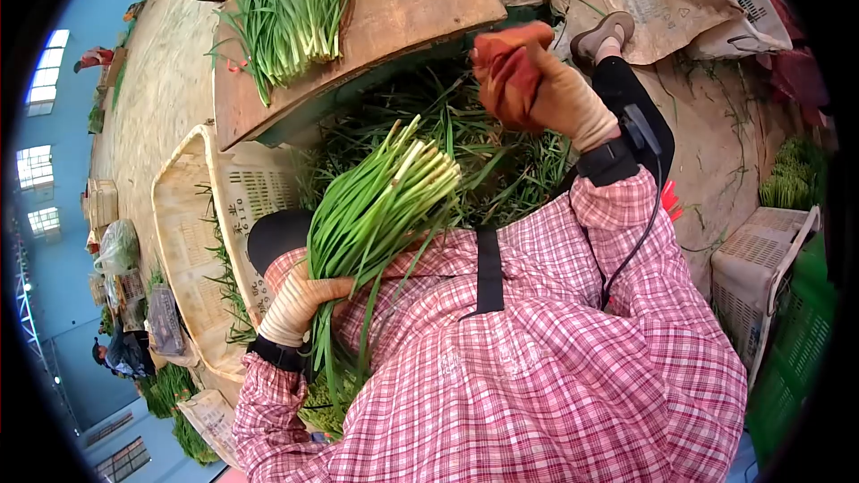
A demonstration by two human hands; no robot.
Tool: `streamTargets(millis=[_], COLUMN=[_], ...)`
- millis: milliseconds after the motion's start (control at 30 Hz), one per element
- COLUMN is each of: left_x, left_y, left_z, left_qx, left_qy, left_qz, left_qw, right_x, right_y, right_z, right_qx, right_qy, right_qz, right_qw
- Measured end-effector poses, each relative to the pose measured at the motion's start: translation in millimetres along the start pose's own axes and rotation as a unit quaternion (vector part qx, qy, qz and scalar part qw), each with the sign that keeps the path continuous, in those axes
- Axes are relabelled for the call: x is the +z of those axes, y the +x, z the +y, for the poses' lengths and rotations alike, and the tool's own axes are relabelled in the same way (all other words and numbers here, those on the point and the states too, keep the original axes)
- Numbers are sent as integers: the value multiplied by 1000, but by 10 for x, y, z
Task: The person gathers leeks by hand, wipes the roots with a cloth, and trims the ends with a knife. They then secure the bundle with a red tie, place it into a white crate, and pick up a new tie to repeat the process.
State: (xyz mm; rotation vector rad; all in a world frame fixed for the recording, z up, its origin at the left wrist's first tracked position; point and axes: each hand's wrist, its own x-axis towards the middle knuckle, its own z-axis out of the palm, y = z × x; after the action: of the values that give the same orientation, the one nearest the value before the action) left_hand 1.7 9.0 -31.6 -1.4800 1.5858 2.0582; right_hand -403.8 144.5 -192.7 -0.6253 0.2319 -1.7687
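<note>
A bunch of long green stalks with pale cut ends lies across my lap, its ends pointing up and right. My left hand, in a worn light glove, is wrapped round the leafy lower part. Raised to the right of the bunch and apart from it, my right hand wears a glove with a reddish fingertip part. Its fingers are blurred and curled, and whether they hold anything is unclear. On the wooden board another green bunch lies beside red ties.
Loose green leaves fill the space below the board. A cream plastic crate stands at the left, another crate at the right near a green crate. Sacking lies at the upper right. A person is far left.
</note>
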Motion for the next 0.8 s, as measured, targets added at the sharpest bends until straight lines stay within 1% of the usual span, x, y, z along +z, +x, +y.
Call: streamTargets(millis=[33,67,100,133,200,267,300,333,400,433,467,500,533,567,600,633,667,700,733,767,800], left_x=[-63,-88,-47,-44,-44,41,47,60,134,156,118,44,-5,-24,-3,55,98,8,39,84,110], left_y=[38,60,71,86,130,147,158,159,49,17,-11,-60,-79,-77,-87,-84,-68,-11,-12,-35,-67], left_z=[-35,-51,-30,-42,-74,-44,-60,-67,-13,28,-4,-39,-61,-75,-42,7,44,-20,-2,25,49], left_qx=[-8,-16,-3,2,14,46,57,66,28,12,0,-12,-20,18,22,28,33,21,24,26,27], left_qy=[-22,-45,-51,-38,-11,36,50,64,32,17,19,22,23,54,71,90,109,114,103,92,79], left_qz=[-15,-29,-40,-39,-39,-31,-28,-23,-26,-27,-26,-26,-22,-37,-30,-26,-25,-46,-41,-34,-27], left_qw=[1000,998,998,999,999,998,997,996,999,999,999,999,999,998,997,995,993,992,993,995,996], right_x=[350,585,639,687,887,746,757,756,699,517,321,284,312,364,448,624,670,715,763,550,409], right_y=[-29,-27,-11,-2,85,166,175,180,142,130,53,-61,-70,-28,3,56,123,190,245,240,202], right_z=[5,-16,-47,48,200,422,514,563,478,439,358,221,93,52,-6,17,61,104,237,414,471], right_qx=[5,10,43,98,157,242,225,208,200,97,124,127,127,94,58,125,202,278,337,201,144], right_qy=[9,19,-71,-136,-281,-370,-404,-452,-485,-626,-600,-456,-299,-277,-257,-130,-204,-275,-403,-518,-556], right_qz=[120,238,92,120,96,52,41,54,69,30,119,178,227,196,166,162,152,128,137,-51,-51], right_qw=[993,971,992,979,942,895,886,866,848,773,781,863,918,936,950,970,946,911,840,830,817])
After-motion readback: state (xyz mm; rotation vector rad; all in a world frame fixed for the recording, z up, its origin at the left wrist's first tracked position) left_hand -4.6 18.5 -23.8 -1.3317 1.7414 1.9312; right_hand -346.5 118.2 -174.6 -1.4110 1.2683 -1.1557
